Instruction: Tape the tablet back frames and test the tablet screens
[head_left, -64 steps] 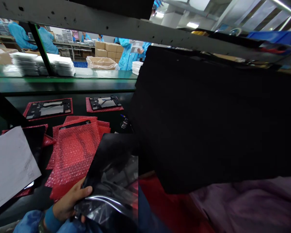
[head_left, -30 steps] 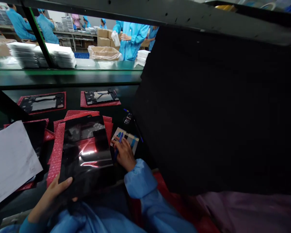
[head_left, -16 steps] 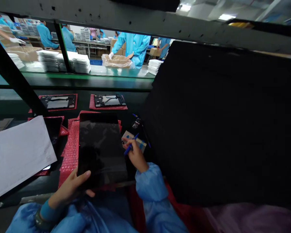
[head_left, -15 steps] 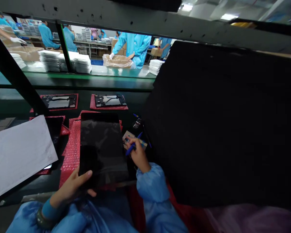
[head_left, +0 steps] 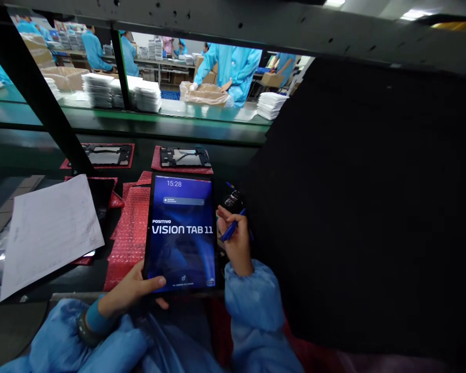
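A tablet (head_left: 181, 233) with a lit blue screen reading "VISION TAB 11" and 15:28 lies upright in front of me over red bubble wrap (head_left: 130, 233). My left hand (head_left: 134, 294) grips its lower left corner, thumb on the glass. My right hand (head_left: 236, 242) is closed around a blue pen (head_left: 233, 229) right at the tablet's right edge, fingers touching or nearly touching the frame.
A white paper sheet (head_left: 50, 233) lies at left over a dark tablet. Two opened tablet backs (head_left: 184, 157) rest on red pads farther back. A big black panel (head_left: 365, 207) fills the right. Beyond the green belt (head_left: 163, 124), people in blue coats work by stacks of white trays (head_left: 147, 96).
The tablet's screen, dark half a second ago, is now lit. My right hand with the pen has moved from the small card to the tablet's right edge. The left hand keeps its hold.
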`<move>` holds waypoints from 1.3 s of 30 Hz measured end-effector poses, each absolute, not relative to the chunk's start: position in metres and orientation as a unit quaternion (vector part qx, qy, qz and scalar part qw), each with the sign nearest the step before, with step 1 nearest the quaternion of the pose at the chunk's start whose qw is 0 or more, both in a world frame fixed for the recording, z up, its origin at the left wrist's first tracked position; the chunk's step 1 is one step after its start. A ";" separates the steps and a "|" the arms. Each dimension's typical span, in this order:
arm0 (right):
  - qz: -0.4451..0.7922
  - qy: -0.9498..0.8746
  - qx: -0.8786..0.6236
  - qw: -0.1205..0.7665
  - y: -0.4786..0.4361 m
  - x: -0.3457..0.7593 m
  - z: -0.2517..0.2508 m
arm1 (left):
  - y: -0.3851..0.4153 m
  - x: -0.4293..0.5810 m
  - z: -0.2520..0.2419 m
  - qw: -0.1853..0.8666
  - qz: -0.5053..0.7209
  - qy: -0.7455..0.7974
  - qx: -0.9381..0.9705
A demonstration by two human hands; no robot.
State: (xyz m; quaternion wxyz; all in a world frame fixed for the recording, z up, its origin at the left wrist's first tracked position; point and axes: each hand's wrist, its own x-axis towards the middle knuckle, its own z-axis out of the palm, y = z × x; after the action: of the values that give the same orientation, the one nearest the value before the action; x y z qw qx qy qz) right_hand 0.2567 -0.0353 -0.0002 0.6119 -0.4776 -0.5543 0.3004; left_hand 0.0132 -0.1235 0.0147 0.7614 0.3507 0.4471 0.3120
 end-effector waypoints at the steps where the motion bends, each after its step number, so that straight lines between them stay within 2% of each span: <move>1: 0.303 -0.550 -0.473 0.619 -0.032 0.256 0.003 | -0.123 0.013 0.015 0.762 0.310 0.447 0.352; 5: 0.252 -0.569 -0.460 0.633 -0.028 0.253 0.023 | -0.123 0.012 0.012 0.764 0.310 0.435 0.362; 8: 0.116 -0.638 -0.437 0.624 -0.048 0.248 0.030 | -0.122 0.012 0.008 0.765 0.324 0.424 0.360; 12: -0.044 -0.785 -0.322 0.527 -0.097 0.240 0.017 | -0.118 0.009 0.006 0.765 0.331 0.418 0.362; 15: -0.037 -0.863 -0.270 0.425 -0.116 0.237 0.003 | -0.114 0.007 0.007 0.752 0.329 0.435 0.369; 17: -0.037 -0.871 -0.305 0.384 -0.111 0.236 -0.001 | -0.113 0.007 0.007 0.742 0.323 0.445 0.383; 19: -0.043 -0.834 -0.372 0.405 -0.096 0.237 0.001 | -0.113 0.008 0.006 0.744 0.307 0.437 0.401; 21: -0.032 -0.776 -0.411 0.477 -0.083 0.239 0.008 | -0.114 0.009 0.006 0.752 0.297 0.414 0.418; 24: -0.014 -0.740 -0.394 0.544 -0.079 0.238 0.018 | -0.115 0.013 0.010 0.751 0.303 0.392 0.437; 32: -0.047 -0.832 -0.323 0.449 -0.121 0.210 -0.003 | -0.108 0.020 0.019 0.668 0.365 0.475 0.441; 36: -0.087 -0.831 -0.310 0.454 -0.127 0.192 -0.016 | -0.104 0.023 0.019 0.601 0.390 0.509 0.477; 39: -0.070 -0.827 -0.313 0.462 -0.125 0.188 -0.017 | -0.103 0.023 0.017 0.580 0.388 0.521 0.492</move>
State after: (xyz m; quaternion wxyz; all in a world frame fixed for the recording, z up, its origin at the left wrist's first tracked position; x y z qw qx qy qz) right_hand 0.1881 -0.1253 -0.0169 0.4620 -0.3125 -0.8270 -0.0700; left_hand 0.0225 -0.1031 0.0172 0.5801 0.4915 0.5209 0.3881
